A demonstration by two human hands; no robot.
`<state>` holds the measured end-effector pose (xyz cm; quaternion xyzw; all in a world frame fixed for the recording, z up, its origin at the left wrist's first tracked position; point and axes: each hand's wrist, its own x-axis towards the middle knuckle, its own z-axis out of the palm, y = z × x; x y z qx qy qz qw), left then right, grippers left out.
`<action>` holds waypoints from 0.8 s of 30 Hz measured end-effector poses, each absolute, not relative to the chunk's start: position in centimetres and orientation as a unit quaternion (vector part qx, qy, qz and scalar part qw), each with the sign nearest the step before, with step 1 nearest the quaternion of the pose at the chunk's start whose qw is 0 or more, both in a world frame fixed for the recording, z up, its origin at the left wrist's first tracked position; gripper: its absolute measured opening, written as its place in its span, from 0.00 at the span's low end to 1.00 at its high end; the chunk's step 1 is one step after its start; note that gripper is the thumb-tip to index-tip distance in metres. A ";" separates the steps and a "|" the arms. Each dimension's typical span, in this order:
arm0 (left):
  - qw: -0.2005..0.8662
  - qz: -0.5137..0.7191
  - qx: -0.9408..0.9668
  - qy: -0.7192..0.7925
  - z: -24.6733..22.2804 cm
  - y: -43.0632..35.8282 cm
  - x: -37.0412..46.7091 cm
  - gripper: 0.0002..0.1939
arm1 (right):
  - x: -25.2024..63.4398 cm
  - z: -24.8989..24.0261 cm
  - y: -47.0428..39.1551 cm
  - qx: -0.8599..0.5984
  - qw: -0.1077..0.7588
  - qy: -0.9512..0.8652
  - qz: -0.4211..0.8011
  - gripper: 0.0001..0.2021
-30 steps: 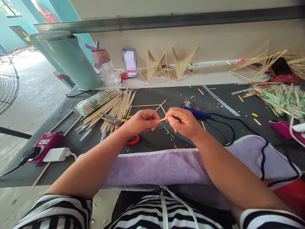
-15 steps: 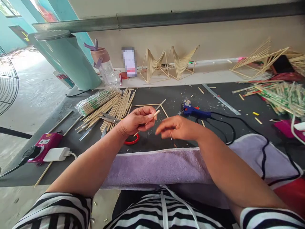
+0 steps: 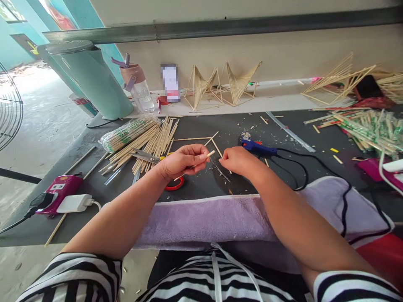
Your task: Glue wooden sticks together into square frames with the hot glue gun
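Observation:
My left hand (image 3: 190, 161) is closed around a thin bamboo stick (image 3: 211, 153), whose pale end pokes out past the thumb and forefinger. Just to the right, my right hand (image 3: 238, 161) has its fingertips pinched together; whatever is in them is too small to make out. A faint thin strand hangs between the two hands. Behind them, several sticks joined into an angular frame (image 3: 192, 139) lie on the dark tabletop. Scissors (image 3: 145, 156) with red and yellow handles rest partly under my left hand. Beyond my right hand lies a blue glue gun (image 3: 260, 147).
Loose sticks (image 3: 163, 138) and a plastic-wrapped bundle (image 3: 130, 132) lie left. Stick models (image 3: 234, 86) stand along the back ledge near a bottle (image 3: 138, 88) and a tall green jug (image 3: 91, 79). A purple towel (image 3: 208, 220) covers the front edge. Black cord crosses the right.
My right hand has moved slightly right, and its fingers have closed from a looser curl into a pinch. My left hand has shifted slightly right and down, still holding the stick.

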<state>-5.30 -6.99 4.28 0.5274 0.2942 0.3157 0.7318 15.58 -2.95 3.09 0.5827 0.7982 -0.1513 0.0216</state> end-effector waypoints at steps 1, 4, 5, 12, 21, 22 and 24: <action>0.732 0.315 0.527 0.296 4.2 -7.0 -5.3 0.12 | 15.7 2.9 -2.8 0.587 0.015 0.795 -0.148 0.10; 0.731 0.313 0.529 0.297 4.2 -7.0 -5.3 0.12 | 16.1 2.1 -2.2 0.602 -0.020 0.788 -0.129 0.10; 0.730 0.313 0.530 0.297 4.1 -7.0 -5.2 0.12 | 16.2 1.9 -2.1 0.604 -0.023 0.787 -0.125 0.11; 0.728 0.305 0.533 0.305 4.1 -7.0 -5.1 0.12 | 15.7 2.0 -1.7 0.605 0.004 0.785 -0.136 0.06; 0.654 0.246 0.602 0.385 4.3 -7.1 -4.7 0.10 | 16.9 2.1 -1.7 0.541 -0.128 0.630 -0.543 0.07; 0.630 0.228 0.625 0.401 4.3 -7.2 -4.6 0.11 | 17.0 2.0 -1.6 0.534 -0.129 0.621 -0.559 0.08; 0.576 0.199 0.666 0.430 4.2 -7.4 -4.1 0.12 | 17.0 1.8 -1.5 0.530 -0.132 0.610 -0.574 0.08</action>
